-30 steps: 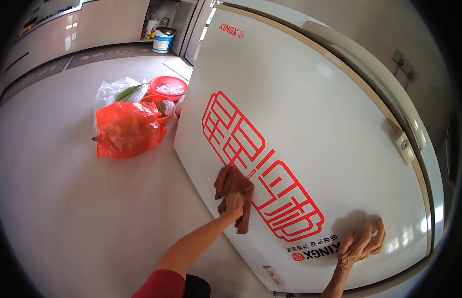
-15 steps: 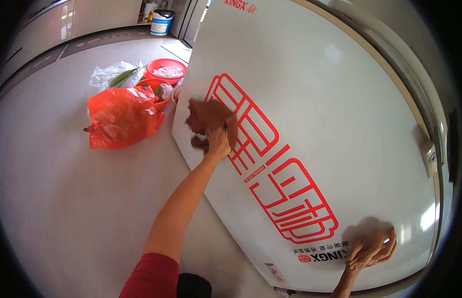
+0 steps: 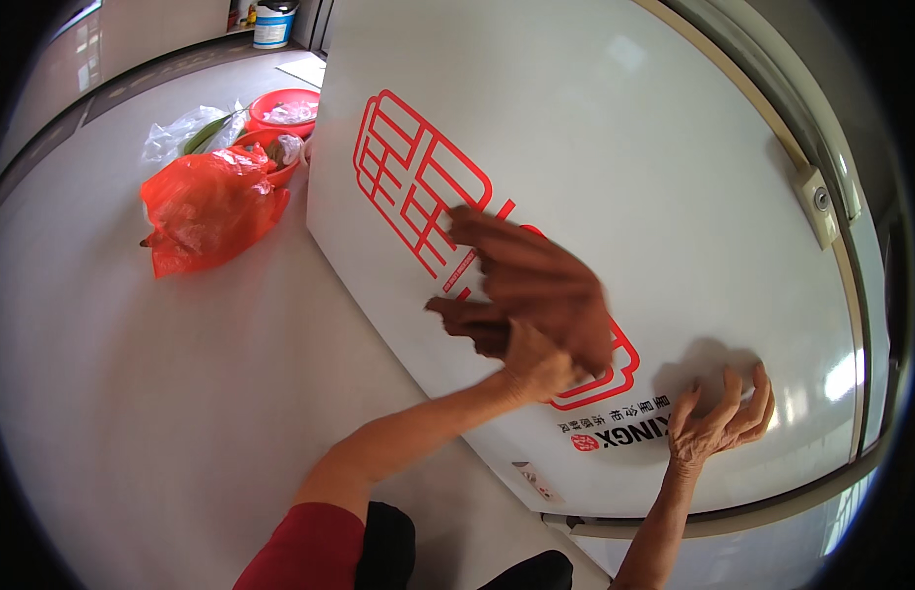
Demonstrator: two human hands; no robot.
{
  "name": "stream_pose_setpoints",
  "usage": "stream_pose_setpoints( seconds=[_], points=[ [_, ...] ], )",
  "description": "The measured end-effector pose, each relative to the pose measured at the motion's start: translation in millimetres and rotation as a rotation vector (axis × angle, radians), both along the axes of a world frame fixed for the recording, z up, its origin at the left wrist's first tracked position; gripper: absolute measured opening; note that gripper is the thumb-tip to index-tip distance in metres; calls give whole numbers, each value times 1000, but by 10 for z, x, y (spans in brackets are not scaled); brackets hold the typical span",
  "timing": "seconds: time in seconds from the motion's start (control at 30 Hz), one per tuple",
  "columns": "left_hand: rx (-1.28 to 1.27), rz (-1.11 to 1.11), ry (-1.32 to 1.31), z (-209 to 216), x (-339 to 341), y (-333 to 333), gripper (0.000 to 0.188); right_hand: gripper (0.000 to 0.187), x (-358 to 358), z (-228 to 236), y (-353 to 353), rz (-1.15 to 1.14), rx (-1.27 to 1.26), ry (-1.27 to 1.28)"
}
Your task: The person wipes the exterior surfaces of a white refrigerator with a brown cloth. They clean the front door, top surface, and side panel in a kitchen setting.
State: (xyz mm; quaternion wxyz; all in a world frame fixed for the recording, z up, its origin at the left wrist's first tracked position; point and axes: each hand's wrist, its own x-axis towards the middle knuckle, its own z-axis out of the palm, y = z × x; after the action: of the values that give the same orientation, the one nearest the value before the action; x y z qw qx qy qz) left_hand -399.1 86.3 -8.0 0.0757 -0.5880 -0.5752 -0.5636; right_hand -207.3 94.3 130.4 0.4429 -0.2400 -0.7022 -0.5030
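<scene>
My left hand (image 3: 538, 366) is closed on a brown cloth (image 3: 551, 285). The cloth spreads out against the white front of a chest freezer (image 3: 664, 197), over the middle of its large red printed design. Part of that design is hidden behind the cloth. Farther right, my right hand (image 3: 721, 421) rests its spread, bent fingertips on the same white panel, beside the dark lettering. Nothing shows in that hand.
Along the freezer's upper right edge sits a lock (image 3: 821, 200). On the floor at the far left are a red plastic bag (image 3: 213, 211), a clear bag (image 3: 172, 140) and red basins (image 3: 298, 103). A white-and-blue bucket (image 3: 272, 28) stands behind them.
My left hand has swept the cloth right and downward across the freezer front. My right hand stays on the panel near the lettering. The whole view has shifted a little.
</scene>
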Motion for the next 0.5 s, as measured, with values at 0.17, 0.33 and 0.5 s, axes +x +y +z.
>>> stream_pose_setpoints(
  seconds=[0.17,0.33,0.5],
  points=[
    [227,186,633,-238,349,-224,27,30,-28,20,-1,42,8,-4],
    [-609,-212,-73,-339,-44,-264,25,29,26,5,14,29,27,-13],
    [-143,335,133,-1286,-669,88,11,31,77,-20,79,-45,74,-36]
  ],
)
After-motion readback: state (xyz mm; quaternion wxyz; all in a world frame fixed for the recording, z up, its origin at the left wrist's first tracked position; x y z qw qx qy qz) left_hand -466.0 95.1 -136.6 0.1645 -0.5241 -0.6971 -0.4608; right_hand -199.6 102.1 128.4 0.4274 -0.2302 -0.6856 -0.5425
